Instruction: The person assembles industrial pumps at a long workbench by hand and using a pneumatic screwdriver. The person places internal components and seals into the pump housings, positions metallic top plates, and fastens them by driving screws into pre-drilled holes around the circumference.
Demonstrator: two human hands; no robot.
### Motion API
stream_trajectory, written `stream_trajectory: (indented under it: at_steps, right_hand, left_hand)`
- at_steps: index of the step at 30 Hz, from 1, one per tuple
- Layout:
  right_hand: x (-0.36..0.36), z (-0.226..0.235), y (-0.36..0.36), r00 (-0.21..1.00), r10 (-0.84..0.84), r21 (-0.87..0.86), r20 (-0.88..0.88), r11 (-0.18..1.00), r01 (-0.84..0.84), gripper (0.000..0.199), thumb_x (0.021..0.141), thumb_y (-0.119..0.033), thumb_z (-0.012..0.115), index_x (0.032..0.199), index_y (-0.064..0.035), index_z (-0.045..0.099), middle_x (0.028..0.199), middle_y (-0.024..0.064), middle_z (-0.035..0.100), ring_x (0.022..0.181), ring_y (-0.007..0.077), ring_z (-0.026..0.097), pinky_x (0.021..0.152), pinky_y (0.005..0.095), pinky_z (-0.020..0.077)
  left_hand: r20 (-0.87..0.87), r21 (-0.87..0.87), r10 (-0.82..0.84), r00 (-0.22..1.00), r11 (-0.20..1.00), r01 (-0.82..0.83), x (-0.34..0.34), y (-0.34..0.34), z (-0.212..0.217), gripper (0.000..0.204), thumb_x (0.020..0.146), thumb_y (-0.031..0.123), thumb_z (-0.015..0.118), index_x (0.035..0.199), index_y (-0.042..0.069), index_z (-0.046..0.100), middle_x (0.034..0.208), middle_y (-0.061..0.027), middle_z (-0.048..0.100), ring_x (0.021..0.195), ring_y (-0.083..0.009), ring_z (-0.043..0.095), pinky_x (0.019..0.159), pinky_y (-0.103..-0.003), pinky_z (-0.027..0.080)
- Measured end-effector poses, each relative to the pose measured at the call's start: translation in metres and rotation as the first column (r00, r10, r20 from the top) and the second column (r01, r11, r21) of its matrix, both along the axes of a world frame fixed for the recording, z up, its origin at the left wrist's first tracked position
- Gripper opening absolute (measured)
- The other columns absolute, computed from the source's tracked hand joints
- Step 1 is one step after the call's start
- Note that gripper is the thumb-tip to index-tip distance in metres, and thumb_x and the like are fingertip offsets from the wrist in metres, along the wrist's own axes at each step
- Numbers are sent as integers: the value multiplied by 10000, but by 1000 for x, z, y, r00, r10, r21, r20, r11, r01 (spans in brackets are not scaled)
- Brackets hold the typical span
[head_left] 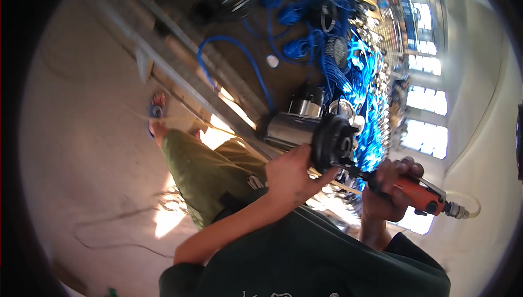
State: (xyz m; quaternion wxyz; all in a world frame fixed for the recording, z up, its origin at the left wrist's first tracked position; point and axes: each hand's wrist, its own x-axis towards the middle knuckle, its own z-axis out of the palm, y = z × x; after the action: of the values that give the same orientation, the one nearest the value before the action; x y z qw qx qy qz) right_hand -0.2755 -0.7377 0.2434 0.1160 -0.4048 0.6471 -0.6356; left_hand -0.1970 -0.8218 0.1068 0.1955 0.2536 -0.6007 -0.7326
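A steel cylinder [291,129] with a black end cap [329,143], which looks like a pump or motor body, lies on its side in front of me. My left hand [291,176] is closed around the near edge of the black cap, steadying it. In my right hand [385,188] is an orange air screwdriver [417,194], gripped around its body with the fingers wrapped. Its black tip end points left and meets the cap or comes very close to it; exact contact is hard to make out. A clear air hose [473,205] leaves the tool's rear metal fitting.
Behind the cylinder stands another steel and black unit [308,101]. Bundles of blue cable [362,79] and many metal parts spread over the bench. A metal bench rail [180,76] runs along the left. A loose cord [120,247] lies on the floor.
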Motion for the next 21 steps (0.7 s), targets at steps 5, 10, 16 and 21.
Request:
stream_trajectory:
  at_steps: [5,10,16,21]
  right_hand:
    - [2,38,4,997,-55,-91,-57,995,50,392,819,-63,632,1161,-80,440,752,75,532,574,164,523,543,306,439]
    - [-14,22,32,961,-275,-223,35,935,276,443,798,-99,658,1184,-58,445,828,73,497,562,138,503,559,289,405]
    - [-47,13,32,872,-467,-176,149,855,488,405,731,-33,574,1115,-14,450,796,115,544,581,151,515,612,306,450]
    - [-64,8,29,803,-525,-178,284,794,582,400,690,55,495,1085,14,444,775,123,531,574,157,498,626,311,455]
  left_hand:
    - [136,-59,-184,973,979,193,-4,-17,18,460,657,430,802,726,38,569,637,-91,586,564,-251,590,519,-348,454]
    - [71,745,-9,997,666,-47,5,-62,25,84,877,95,591,903,33,540,784,-43,551,666,-122,510,593,-250,423]
    - [112,808,-114,987,588,-24,-21,-88,46,76,904,67,515,964,25,536,813,-54,543,727,-149,517,635,-298,421]
    - [-30,726,-360,933,633,268,-61,-78,62,110,922,117,525,976,25,549,792,-29,515,671,-120,471,565,-244,360]
